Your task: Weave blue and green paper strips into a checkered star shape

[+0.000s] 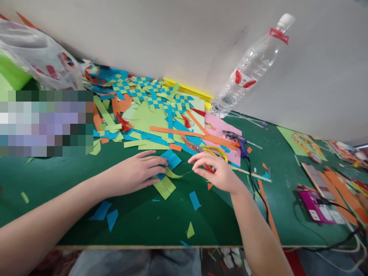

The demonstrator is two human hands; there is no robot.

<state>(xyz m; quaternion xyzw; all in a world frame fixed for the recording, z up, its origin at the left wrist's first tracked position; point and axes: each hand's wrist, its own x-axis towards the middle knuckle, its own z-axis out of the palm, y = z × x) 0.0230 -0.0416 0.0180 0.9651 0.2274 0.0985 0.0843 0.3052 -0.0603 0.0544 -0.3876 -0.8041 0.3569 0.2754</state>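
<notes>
My left hand (146, 168) lies flat with fingers spread over a small piece of interlaced paper strips, blue strips (171, 158) at the top and green strips (165, 188) below. The fingers hide part of that piece, and one green end curls up to the right. My right hand (214, 168) hovers just right of it, fingers loosely bent and apart from the thumb, nothing visible between them. A faint thin strand runs from the paper towards its fingertips. Behind this hand lie scissors (217, 150) with yellow handles, partly covered by it.
Blue-green woven paper pieces (138, 90) pile up at the back. A glue gun (243, 145) lies right of the scissors, its cord trailing forward. A plastic bottle (253, 65) stands by the wall. A phone (317, 180) and a purple packet (316, 207) sit at right.
</notes>
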